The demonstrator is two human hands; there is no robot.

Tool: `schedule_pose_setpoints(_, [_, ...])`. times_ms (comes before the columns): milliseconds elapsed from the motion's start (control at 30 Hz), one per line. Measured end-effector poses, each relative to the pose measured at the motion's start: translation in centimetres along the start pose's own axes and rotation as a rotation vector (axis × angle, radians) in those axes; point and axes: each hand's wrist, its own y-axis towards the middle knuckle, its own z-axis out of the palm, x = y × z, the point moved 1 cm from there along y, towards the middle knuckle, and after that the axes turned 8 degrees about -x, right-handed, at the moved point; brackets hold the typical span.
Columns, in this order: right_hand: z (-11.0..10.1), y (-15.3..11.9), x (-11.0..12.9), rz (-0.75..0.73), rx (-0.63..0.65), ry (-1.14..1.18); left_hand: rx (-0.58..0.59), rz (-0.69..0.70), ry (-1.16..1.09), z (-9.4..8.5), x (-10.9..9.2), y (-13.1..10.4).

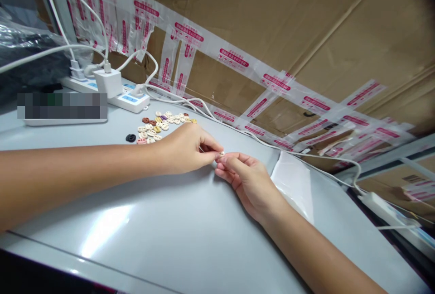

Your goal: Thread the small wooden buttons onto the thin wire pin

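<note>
Between the fingertips of both hands sits a small cream cord lock (222,154), an oval piece with holes, mostly covered by the fingers. My left hand (188,149) pinches it from the left with thumb and forefinger. From the right, my right hand (253,185) grips it between thumb and fingers, palm turned partly up. Behind my left wrist lies a loose group of similar two-holed cord locks (165,127), mostly cream, with some brown, yellow, pink and purple ones. A black cord lock (131,138) rests at the group's left edge.
The grey table (163,221) carries a white power strip (131,100) with a charger (108,82) and cables. A white plastic bag (294,180) lies beyond my right wrist. A large taped cardboard box (272,36) stands along the back. Dark plastic-wrapped goods (30,63) are at left.
</note>
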Motion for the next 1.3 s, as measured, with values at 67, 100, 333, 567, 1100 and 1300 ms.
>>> schedule_pose_setpoints(67, [-0.03, 0.04, 0.04, 0.002, 0.007, 0.005, 0.004, 0.017, 0.012, -0.05, -0.01, -0.03])
schedule_pose_setpoints(100, [-0.03, 0.05, 0.08, 0.003, 0.014, 0.008, 0.006, 0.014, 0.014, -0.06, -0.02, -0.04])
schedule_pose_setpoints(333, [0.03, -0.08, 0.62, 0.018, 0.073, 0.025, -0.008, 0.037, 0.002, -0.09, -0.08, -0.05])
schedule_pose_setpoints(567, [-0.16, -0.25, 0.65, 0.027, 0.087, 0.019, -0.021, 0.212, 0.115, -0.21, -0.27, -0.13])
schedule_pose_setpoints(1100, [0.16, -0.46, 0.71, -0.017, 0.139, -0.054, 0.052, 0.551, 0.450, -0.57, -0.09, -0.20])
schedule_pose_setpoints(1300, [0.56, -0.75, 0.50, -0.041, 0.100, -0.107, 0.136, 0.561, 0.748, -0.15, -0.60, -0.14])
